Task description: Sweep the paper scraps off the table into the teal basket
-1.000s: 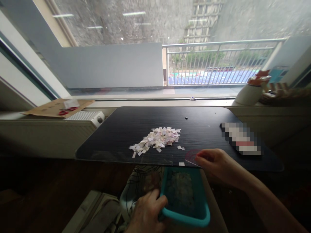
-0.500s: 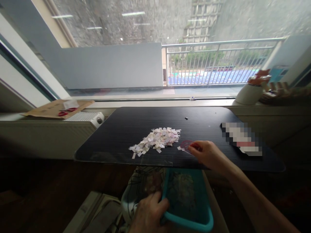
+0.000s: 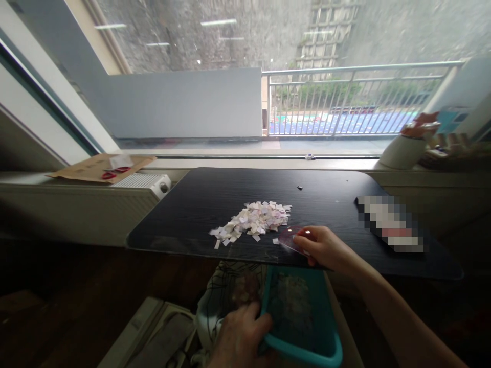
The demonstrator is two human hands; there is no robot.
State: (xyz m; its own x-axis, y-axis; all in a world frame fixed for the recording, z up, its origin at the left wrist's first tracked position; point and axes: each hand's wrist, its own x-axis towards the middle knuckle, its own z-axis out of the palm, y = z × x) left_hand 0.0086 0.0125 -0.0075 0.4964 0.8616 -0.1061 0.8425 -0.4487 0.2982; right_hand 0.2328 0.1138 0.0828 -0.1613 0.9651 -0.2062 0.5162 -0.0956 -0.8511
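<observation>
My right hand [image 3: 320, 246] pinches a thin, see-through pinkish plastic piece [image 3: 287, 238] low over the black tabletop [image 3: 207, 194], near its front edge. A small white paper scrap [image 3: 275, 241] lies just left of the plastic. Further left spreads a pile of small pale paper pieces [image 3: 261, 217]. Below the table edge, my left hand [image 3: 243, 329] grips the left rim of a teal plastic bin [image 3: 335, 337], its thumb over the rim. Paper pieces [image 3: 293, 294] lie in the bin, dim in shadow.
A blurred-out flat object [image 3: 391, 225] rests at the table's right. Red-handled scissors [image 3: 115, 173] lie on brown paper [image 3: 80, 171] by the radiator [image 3: 149, 185]. A white jug [image 3: 401, 151] stands on the right sill. A tiny dark bit [image 3: 299, 187] sits near the table's back.
My right hand has turned slightly, and the pinkish plastic now lies flatter and lower, nearer the front edge. My left hand keeps its grip on the bin. The view has shifted slightly.
</observation>
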